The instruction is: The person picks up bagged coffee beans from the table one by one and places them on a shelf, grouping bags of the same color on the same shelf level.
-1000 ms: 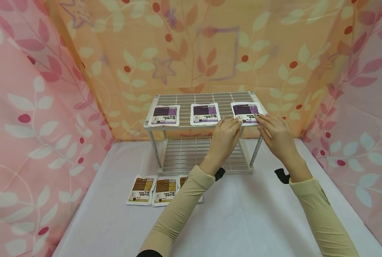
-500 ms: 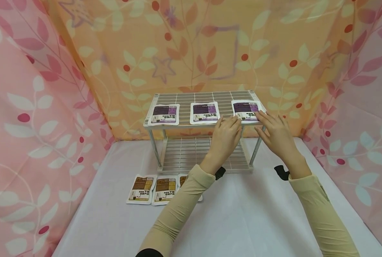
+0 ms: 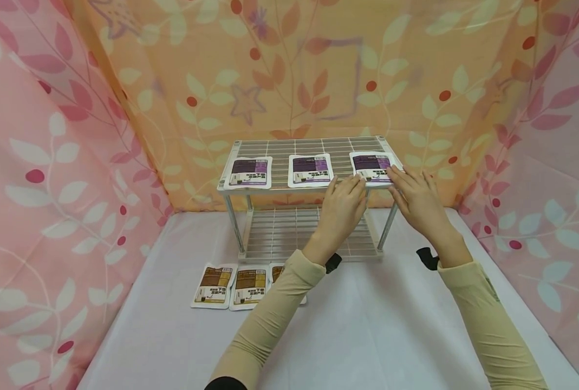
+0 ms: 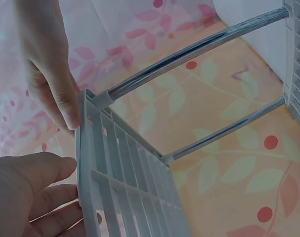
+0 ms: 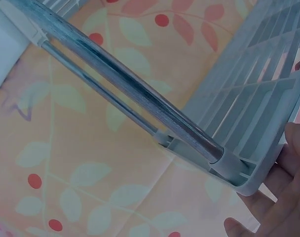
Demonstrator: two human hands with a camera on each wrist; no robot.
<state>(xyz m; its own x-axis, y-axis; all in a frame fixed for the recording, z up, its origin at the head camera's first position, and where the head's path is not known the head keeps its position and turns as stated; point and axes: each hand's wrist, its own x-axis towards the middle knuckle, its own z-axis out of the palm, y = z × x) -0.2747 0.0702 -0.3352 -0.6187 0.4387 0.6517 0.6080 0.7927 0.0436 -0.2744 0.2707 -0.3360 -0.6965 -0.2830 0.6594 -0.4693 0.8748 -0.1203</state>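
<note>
A white pouch with a purple and black label [image 3: 371, 163] lies flat at the right end of the white rack's [image 3: 280, 190] top shelf. My left hand [image 3: 339, 210] reaches to its lower left corner, fingers extended and side by side. On its right side rest the fingers of my right hand [image 3: 422, 205], nearly straight, with the thumb lower at the shelf's front edge. In the left wrist view, my left hand [image 4: 34, 197] meets the shelf rim from the front. In the right wrist view, my right hand [image 5: 283, 197] is beside the rack's corner, fingers spread.
Two matching purple pouches, one in the middle [image 3: 311, 170] and one at left [image 3: 248, 173], share the top shelf. Brown-labelled pouches [image 3: 248, 288] lie in a row on the white tabletop [image 3: 367, 330], the third partly behind my left forearm. Patterned cloth walls [image 3: 201, 124] surround the table.
Both hands stay at the right-hand purple pouch, with only slight finger shifts. The head view has tilted a little, so everything sits marginally higher.
</note>
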